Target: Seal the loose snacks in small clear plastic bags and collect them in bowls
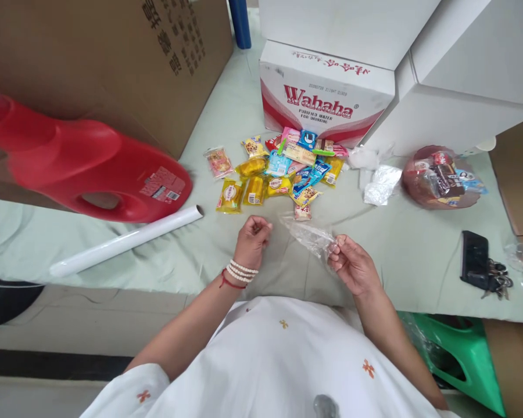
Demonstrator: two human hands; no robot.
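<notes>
A clear plastic bag [309, 235] hangs from my right hand [352, 264], pinched between thumb and fingers at its right end. The bag looks thin and crumpled, and its free end points left. My left hand [253, 242] is closed just left of the bag, fingertips pressed together; whatever it may hold is hidden. Right beyond both hands lies a pile of wrapped snacks: yellow packets [230, 195], a blue packet [305, 179], a small cookie packet [305, 196] and a red-and-white packet [303, 211] closest to the bag.
A red detergent jug [91, 168] and a white roll [131, 239] lie left. Behind the snacks stands a Wahaha water box [322, 98]. To the right are crumpled clear bags [380, 184], a bowl of snacks [412, 186], and a black pouch [474, 258] with keys [499, 280].
</notes>
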